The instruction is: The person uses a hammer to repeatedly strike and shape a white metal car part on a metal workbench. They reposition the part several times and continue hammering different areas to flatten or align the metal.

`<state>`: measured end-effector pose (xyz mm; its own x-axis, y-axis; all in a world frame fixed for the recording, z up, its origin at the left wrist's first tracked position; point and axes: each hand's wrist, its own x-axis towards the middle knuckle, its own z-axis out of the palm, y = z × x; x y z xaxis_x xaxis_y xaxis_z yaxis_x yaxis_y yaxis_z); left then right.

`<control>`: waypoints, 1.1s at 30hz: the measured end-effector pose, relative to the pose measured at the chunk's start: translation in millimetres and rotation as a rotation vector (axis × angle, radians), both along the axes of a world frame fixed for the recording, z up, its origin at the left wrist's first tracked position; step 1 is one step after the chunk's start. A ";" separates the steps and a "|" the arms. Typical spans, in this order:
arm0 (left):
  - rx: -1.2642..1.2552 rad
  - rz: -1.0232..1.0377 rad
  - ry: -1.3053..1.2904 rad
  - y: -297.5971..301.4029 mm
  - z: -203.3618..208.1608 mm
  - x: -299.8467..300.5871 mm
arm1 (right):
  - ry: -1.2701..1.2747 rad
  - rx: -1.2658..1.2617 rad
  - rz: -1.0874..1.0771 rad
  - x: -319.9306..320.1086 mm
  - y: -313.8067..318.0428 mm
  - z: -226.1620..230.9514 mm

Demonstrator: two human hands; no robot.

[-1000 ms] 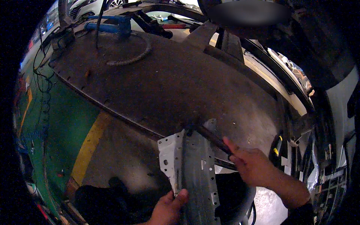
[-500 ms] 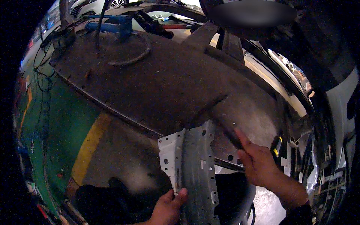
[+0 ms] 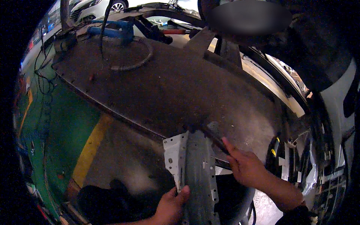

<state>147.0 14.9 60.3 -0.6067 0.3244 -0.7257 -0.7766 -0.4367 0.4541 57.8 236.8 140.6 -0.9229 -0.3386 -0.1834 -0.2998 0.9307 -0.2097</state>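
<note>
A green floor [image 3: 56, 112] crossed by a yellow stripe [image 3: 90, 150] runs down the left of a workshop, with a white car [image 3: 99, 9] parked beyond. Next to it, a blue device [image 3: 112, 33] and a curved, ribbed hose [image 3: 147, 58] sit at the far end of a dark, worn worktop [image 3: 168, 86]. At the lower centre, the person's left hand [image 3: 170, 206] is clamped on the left edge of a long metal part [image 3: 200, 168], thumb on top, the fingers mostly hidden beneath. The part, grey with a paler, hole-punched flange on its left and a row of holes along its right, lies between the two hands, its near end running out of view at the bottom and its far end overlapping the worktop's near edge. Just right of it, the right hand [image 3: 245, 167], well apart from the left, is closed around the dark handle of a tool [image 3: 214, 140], index finger stretched along it; the handle slants up and left to the part's far end, where it is too dark to tell whether the tool touches the metal. Farther right stands a black object with yellow marks [image 3: 275, 147], near crumpled clear plastic [image 3: 310, 174]
</note>
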 end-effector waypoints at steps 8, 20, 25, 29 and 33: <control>0.030 0.046 0.222 -4.8 -33.5 7.1 | 0.435 -0.260 -0.304 -13.0 20.3 -6.4; -0.465 -0.281 0.730 -60.9 -25.0 9.2 | 0.469 0.212 -0.318 -62.6 53.8 -92.1; -0.364 -0.270 0.533 -62.3 0.6 4.8 | 0.451 0.088 -0.443 -57.1 46.7 -106.1; -0.539 -0.242 0.333 -54.3 29.5 2.4 | 0.301 -0.108 -0.537 -54.1 39.4 -86.2; -0.200 -0.144 0.566 -56.5 -13.1 4.4 | 0.326 0.010 -0.506 -50.3 26.5 -75.8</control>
